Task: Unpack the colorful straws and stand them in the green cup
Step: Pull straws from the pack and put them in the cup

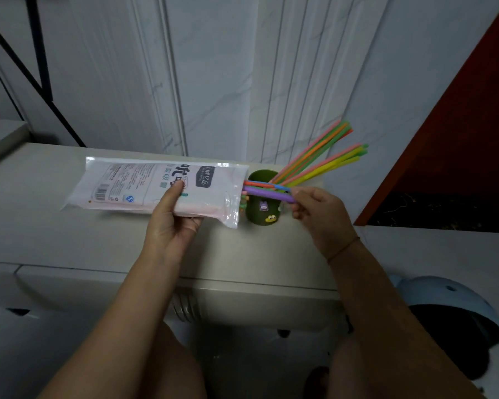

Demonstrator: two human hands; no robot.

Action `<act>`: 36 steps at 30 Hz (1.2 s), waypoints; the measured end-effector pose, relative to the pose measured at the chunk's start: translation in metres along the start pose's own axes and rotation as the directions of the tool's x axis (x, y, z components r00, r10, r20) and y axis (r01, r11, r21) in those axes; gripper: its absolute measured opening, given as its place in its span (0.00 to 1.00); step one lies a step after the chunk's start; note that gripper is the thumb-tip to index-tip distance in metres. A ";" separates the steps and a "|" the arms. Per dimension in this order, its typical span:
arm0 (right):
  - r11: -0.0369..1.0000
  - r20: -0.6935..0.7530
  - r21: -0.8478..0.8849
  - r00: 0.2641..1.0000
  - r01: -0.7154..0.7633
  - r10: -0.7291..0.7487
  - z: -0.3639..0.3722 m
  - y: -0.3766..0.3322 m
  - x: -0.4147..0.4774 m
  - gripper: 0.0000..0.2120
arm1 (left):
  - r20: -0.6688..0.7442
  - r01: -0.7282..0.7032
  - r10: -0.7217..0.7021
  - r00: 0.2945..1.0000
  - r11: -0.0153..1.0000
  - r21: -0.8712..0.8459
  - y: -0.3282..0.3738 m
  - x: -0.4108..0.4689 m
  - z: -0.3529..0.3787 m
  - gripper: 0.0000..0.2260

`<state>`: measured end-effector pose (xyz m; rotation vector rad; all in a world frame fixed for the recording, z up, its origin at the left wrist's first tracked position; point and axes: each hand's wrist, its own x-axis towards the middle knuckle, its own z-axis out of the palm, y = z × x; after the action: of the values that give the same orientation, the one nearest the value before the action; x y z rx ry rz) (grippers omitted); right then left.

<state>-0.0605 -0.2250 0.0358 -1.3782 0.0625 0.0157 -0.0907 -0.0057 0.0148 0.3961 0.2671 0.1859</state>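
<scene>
A plastic straw packet (144, 185) with printed labels is held level above the white counter (69, 243) by my left hand (173, 217), gripping its lower edge near the open end. Several straws, purple, orange and blue (267, 190), stick out of that open end to the right. My right hand (317, 208) pinches their tips. Behind them stands the dark green cup (261, 210) with small cartoon stickers. Several pink, orange, yellow and green straws (326, 156) lean out of the cup toward the upper right.
A white marbled wall (213, 82) rises right behind the counter. A dark red panel (458, 139) stands at the right. A pale blue rounded object (455, 298) sits low at the right, below the counter edge. Black bars (41, 67) cross the upper left.
</scene>
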 end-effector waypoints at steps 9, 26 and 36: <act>0.976 0.073 0.207 0.995 -0.075 0.061 -0.008 -0.002 0.002 0.08 | -0.087 0.033 -0.035 0.996 0.999 -0.024 -0.008 0.002 -0.003 0.15; 0.881 -0.017 0.471 0.998 -0.046 0.061 0.021 0.003 -0.006 0.06 | -0.111 0.046 -0.045 0.993 0.999 0.006 -0.018 -0.002 -0.003 0.18; 0.927 -0.181 0.362 0.983 0.097 -0.032 -0.032 -0.026 0.006 0.07 | -0.156 -0.015 0.015 0.988 1.000 0.002 0.010 0.010 -0.013 0.18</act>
<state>-0.0542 -0.2621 0.0551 -0.9994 0.1566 -0.1640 -0.0858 0.0100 0.0048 0.3848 0.4181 0.2321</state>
